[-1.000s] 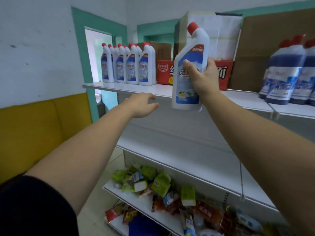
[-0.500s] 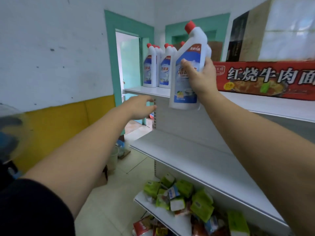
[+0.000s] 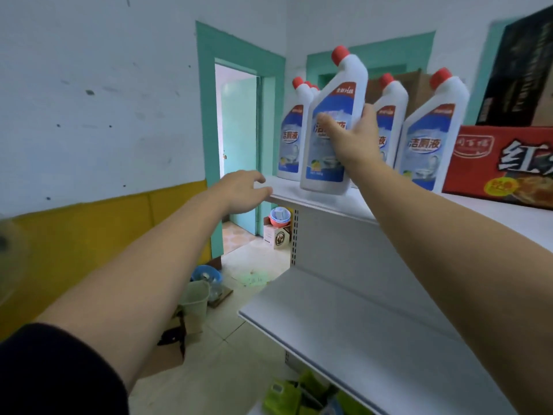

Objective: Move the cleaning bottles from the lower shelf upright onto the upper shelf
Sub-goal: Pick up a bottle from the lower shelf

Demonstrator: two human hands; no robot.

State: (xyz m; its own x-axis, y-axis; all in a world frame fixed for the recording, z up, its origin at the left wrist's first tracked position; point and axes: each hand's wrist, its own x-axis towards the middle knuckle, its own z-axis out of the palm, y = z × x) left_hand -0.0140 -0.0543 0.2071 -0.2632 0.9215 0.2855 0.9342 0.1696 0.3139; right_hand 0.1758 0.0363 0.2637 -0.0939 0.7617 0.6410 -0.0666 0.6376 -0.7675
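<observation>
A white wall (image 3: 98,100), scuffed and dotted with dark marks, runs along the left above a band of yellow panel (image 3: 89,235). A teal door frame (image 3: 206,115) surrounds an open doorway (image 3: 236,163). A second teal frame (image 3: 374,52) sits on the far wall. The floor (image 3: 233,354) is pale tile; on it stand a pale bin (image 3: 196,298), a blue basin (image 3: 206,275) and a small carton (image 3: 276,236) topped with pink bowls (image 3: 279,217). The light is soft and even

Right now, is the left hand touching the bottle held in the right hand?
Apart. Head view: the left hand hangs open left of the held bottle, bare upper shelf showing between them.
</observation>
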